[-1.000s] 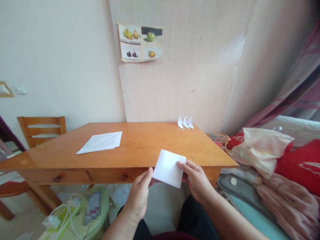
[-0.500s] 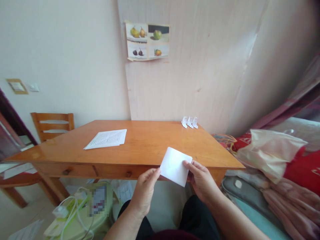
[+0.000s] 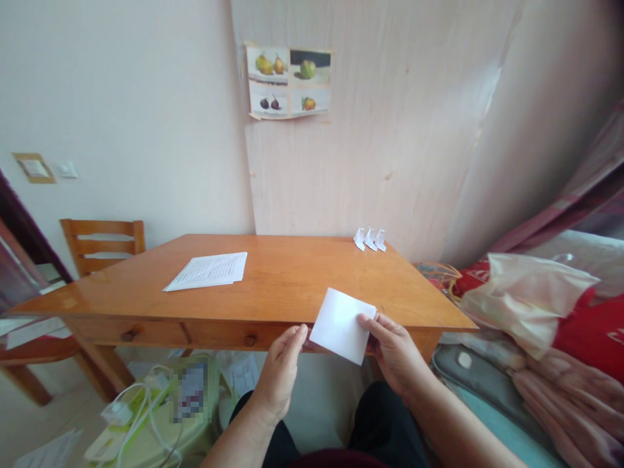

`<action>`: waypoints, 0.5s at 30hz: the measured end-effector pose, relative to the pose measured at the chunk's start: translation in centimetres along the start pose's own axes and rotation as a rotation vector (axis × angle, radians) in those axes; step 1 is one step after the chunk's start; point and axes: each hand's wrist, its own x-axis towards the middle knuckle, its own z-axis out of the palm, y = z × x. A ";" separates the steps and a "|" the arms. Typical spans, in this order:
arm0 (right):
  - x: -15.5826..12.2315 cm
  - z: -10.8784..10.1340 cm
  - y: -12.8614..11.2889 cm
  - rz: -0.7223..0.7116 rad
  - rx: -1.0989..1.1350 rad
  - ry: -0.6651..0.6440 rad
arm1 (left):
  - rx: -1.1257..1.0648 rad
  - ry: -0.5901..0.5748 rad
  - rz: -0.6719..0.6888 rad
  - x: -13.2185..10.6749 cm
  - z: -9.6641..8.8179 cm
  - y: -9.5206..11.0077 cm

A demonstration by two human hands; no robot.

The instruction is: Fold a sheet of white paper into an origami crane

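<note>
A small white sheet of folded paper (image 3: 341, 325) is held in the air in front of the table's front edge. My right hand (image 3: 390, 348) pinches its right side, thumb on top and fingers behind. At the lower left corner is my left hand (image 3: 283, 370); its thumb stands clear of the paper and its fingertips reach toward the underside, partly hidden there. Several small white folded-paper figures (image 3: 370, 239) stand in a row at the table's back right.
A stack of printed sheets (image 3: 209, 270) lies on the left of the wooden table (image 3: 287, 273). Beside it stands a wooden chair (image 3: 102, 229). Below left, a green stool (image 3: 195, 429) carries white cables. Bags (image 3: 526, 292) and cloth are piled at the right.
My left thumb has come off the paper's left corner, and the left hand has shifted slightly left. My right hand keeps its pinch, nearly unmoved.
</note>
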 end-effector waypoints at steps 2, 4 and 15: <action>0.0 0.1 0.1 0.004 -0.019 -0.019 | -0.019 -0.068 -0.018 0.2 0.2 0.3; 0.1 0.2 0.2 0.008 -0.042 -0.029 | -0.022 -0.108 -0.027 0.7 0.5 0.6; 5.3 -0.3 -1.8 -0.129 -0.329 0.044 | 0.284 -0.083 0.084 7.7 -0.2 0.3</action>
